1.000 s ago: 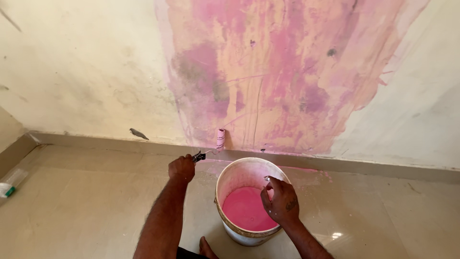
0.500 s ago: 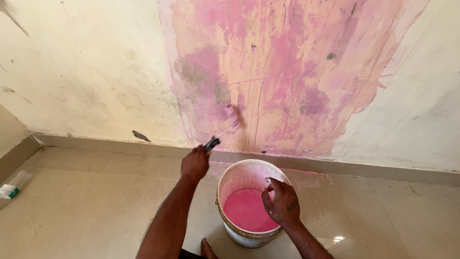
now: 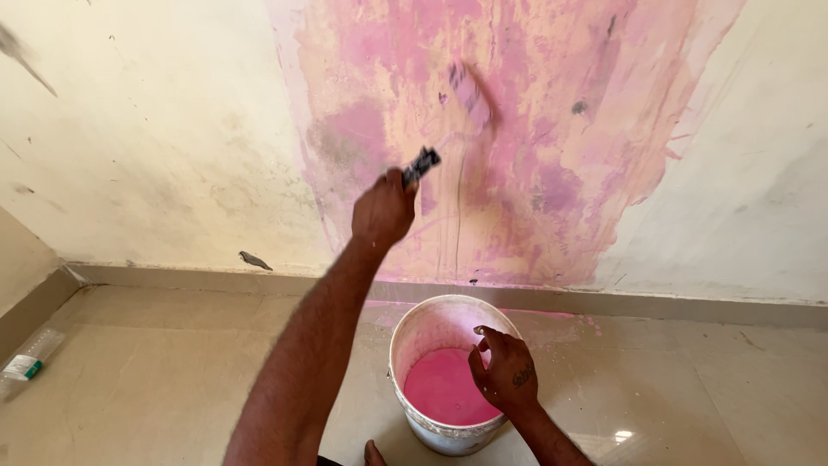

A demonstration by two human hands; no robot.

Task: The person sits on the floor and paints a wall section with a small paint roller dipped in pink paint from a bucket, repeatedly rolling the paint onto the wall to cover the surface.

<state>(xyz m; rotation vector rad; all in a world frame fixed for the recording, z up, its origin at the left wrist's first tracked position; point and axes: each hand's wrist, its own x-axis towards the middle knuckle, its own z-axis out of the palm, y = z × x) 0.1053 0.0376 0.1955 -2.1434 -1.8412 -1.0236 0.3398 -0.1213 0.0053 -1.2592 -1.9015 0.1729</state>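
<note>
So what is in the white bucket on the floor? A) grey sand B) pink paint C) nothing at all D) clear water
B: the white bucket holds a pool of pink paint, the same pink that streaks the wall above it, and the right hand rests on its rim.

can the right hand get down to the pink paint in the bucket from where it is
Probably yes. The right hand rests at the rim of the white bucket, which is open at the top, and the pink paint lies just below it with nothing in between. The left hand is up at the wall with the brush.
</note>
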